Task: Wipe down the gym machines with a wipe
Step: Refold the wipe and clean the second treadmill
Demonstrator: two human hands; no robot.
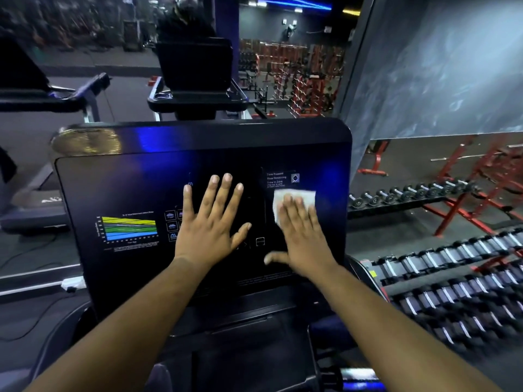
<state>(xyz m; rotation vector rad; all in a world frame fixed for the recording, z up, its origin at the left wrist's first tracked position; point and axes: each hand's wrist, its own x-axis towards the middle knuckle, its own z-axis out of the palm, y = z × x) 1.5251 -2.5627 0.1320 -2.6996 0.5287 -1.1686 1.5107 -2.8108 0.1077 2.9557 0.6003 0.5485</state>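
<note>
On the right half of a dark cardio console (pixel 135 190), a person's right hand (pixel 304 236) presses a white wipe (pixel 294 198) flat against the glossy panel, fingers straight and close together, the thumb splayed out to the left along the lower edge. No pinch or curl shows: the grip is an open, flat palm that pins the wipe under the fingertips. The wipe's far edge peeks out beyond them, just below a small block of printed text (pixel 276 179). The left hand (pixel 210 222) lies spread and flat on the middle of the same panel, holding nothing and apparently bracing. The two hands sit just beside each other. Most of the unwiped face appears to stretch left from the wipe, past the left hand toward a coloured heart-rate chart (pixel 128 229) on the near-left side, so any sweep that way would need the left hand to lift clear. Racks of dumbbells (pixel 452 267) line the floor to the right.
</note>
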